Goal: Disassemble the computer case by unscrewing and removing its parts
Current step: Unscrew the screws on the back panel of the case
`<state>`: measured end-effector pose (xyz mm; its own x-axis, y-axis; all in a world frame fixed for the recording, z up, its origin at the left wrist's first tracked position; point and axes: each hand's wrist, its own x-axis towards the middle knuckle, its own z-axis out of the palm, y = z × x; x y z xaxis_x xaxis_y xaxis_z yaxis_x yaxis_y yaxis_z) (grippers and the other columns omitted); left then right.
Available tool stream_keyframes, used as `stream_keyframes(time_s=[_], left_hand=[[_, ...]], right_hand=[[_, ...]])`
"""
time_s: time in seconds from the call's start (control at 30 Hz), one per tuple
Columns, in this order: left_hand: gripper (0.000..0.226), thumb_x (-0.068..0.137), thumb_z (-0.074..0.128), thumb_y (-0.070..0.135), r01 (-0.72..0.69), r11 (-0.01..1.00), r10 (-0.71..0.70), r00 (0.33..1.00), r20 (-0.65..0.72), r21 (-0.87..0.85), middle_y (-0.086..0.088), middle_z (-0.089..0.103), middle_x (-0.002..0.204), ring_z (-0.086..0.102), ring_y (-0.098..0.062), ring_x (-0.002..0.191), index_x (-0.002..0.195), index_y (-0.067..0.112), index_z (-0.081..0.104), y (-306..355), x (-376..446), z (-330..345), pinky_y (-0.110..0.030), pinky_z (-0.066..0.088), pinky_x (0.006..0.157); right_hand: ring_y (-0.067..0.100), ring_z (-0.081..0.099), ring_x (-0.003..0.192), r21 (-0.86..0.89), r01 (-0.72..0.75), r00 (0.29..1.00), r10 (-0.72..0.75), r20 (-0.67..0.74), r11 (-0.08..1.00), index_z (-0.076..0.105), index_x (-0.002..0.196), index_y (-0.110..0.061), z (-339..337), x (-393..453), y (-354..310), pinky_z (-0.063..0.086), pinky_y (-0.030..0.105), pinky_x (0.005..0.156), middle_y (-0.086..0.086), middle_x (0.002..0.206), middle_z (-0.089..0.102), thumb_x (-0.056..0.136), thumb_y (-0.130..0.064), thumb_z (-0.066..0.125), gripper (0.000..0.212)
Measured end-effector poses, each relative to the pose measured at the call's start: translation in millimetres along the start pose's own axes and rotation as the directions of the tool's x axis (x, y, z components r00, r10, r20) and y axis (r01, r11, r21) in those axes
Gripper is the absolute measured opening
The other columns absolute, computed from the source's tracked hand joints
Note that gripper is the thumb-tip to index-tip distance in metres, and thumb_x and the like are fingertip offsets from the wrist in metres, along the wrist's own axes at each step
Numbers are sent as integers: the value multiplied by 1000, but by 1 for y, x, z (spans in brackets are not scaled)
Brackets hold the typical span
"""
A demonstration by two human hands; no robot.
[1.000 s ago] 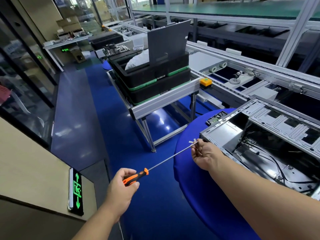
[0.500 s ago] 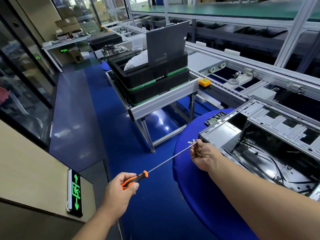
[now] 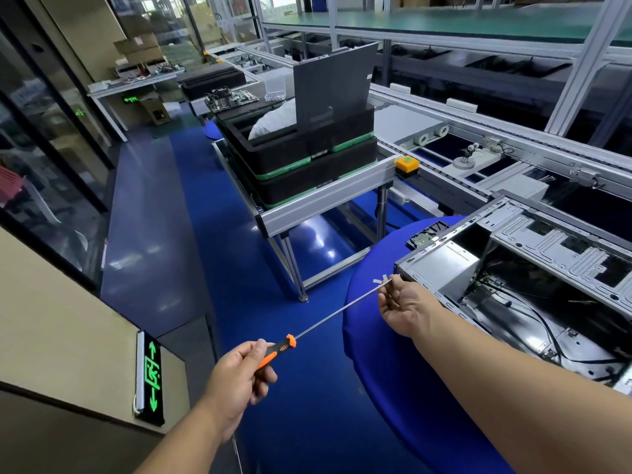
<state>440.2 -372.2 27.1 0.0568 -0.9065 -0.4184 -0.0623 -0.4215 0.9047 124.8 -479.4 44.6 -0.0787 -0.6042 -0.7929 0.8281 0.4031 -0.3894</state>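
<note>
The left hand (image 3: 239, 378) curls round the orange-and-black handle of a long screwdriver (image 3: 337, 313), whose thin shaft runs up and to the right toward the near corner of the computer case (image 3: 513, 278). The right hand (image 3: 403, 307) is the nearer grip to the case: its fingertips pinch the shaft close to the tip, just beside the case's front edge, where a small pale tab (image 3: 381, 279) sticks out (whether it belongs to the case or to the tool I cannot tell). So the screwdriver's long axis points straight at that corner, and I judge the coming move depends on steering the tip onto a fastener there; no screw head is clear enough to name.

The case lies open-sided on a round blue worktop (image 3: 393, 371), cables and bare metal visible inside. Beyond it runs an aluminium conveyor line (image 3: 461, 142) with a yellow button box (image 3: 407, 164), and stacked black trays (image 3: 307, 165) sit on a frame over the glossy blue floor (image 3: 205, 234). A green exit sign (image 3: 151, 378) glows on the low wall to the left.
</note>
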Motion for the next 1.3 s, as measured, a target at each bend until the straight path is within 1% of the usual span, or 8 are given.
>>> stream_keyframes(time_s=[0.13, 0.3, 0.53, 0.77, 0.9, 1.0, 1.17, 1.3], left_hand=[[45, 102, 57, 55, 67, 996, -71, 996, -49, -64, -18, 64, 71, 50, -18, 50, 106, 14, 74, 2, 0, 3, -25, 36, 43], [60, 98, 52, 68, 149, 988, -151, 985, -84, -31, -13, 60, 62, 46, -14, 44, 91, 17, 85, 6, -3, 7, -23, 33, 38], [63, 96, 58, 65, 189, 978, -197, 977, -82, -92, -13, 60, 65, 48, -15, 47, 105, 8, 80, 5, -2, 5, -24, 37, 40], [61, 95, 58, 66, 176, 982, -181, 980, -84, -67, -15, 62, 67, 49, -15, 46, 104, 8, 78, 3, -1, 4, -24, 38, 40], [62, 95, 59, 66, 171, 984, -175, 981, -87, -60, -16, 62, 68, 49, -16, 46, 105, 7, 75, 3, -1, 1, -24, 38, 39], [61, 93, 61, 65, 167, 983, -173, 982, -81, -75, -15, 61, 68, 48, -16, 47, 107, 6, 70, 1, -1, -3, -24, 38, 40], [56, 93, 66, 57, 174, 972, -186, 981, -63, -156, -13, 57, 66, 46, -16, 47, 115, 6, 68, -6, -5, -11, -22, 35, 40], [53, 91, 67, 51, 182, 951, -199, 979, -44, -252, -14, 56, 66, 43, -17, 46, 116, 5, 64, -12, -9, -13, -22, 34, 39]], right_hand=[[12, 56, 65, 8, 14, 1000, -14, 10, 1000, 67, 90, -10, 0, -1, 1, 50, 22, 64, 4, 72, 61, 104, -23, 58, 21], [12, 57, 68, 13, 18, 1000, -18, 11, 1000, 70, 101, -12, 0, 1, 2, 51, 23, 65, 4, 78, 63, 105, -21, 56, 17], [13, 58, 74, 91, -7, 999, 3, 40, 996, 67, 111, -15, 1, 5, 0, 49, 23, 66, 2, 88, 67, 106, -27, 55, 17], [10, 61, 74, 172, -35, 999, 35, 2, 984, 72, 94, -15, 6, 8, -2, 48, 21, 72, -2, 84, 70, 102, -25, 63, 15], [10, 61, 74, 196, -15, 1000, 13, 10, 981, 72, 92, -14, 5, 8, 3, 49, 21, 71, -1, 78, 72, 98, -21, 65, 12], [11, 62, 75, 168, 15, 1000, -17, 9, 986, 72, 89, -13, 1, 11, 5, 50, 22, 71, 1, 72, 72, 93, -17, 66, 7], [15, 59, 65, 54, 79, 997, -78, -8, 995, 68, 80, -12, -15, 17, 12, 49, 23, 66, 4, 76, 66, 95, -23, 59, 20], [21, 60, 65, 43, 79, 996, -81, 36, 996, 59, 69, -6, -37, 17, 18, 48, 26, 64, 12, 72, 68, 88, -15, 51, 22]])
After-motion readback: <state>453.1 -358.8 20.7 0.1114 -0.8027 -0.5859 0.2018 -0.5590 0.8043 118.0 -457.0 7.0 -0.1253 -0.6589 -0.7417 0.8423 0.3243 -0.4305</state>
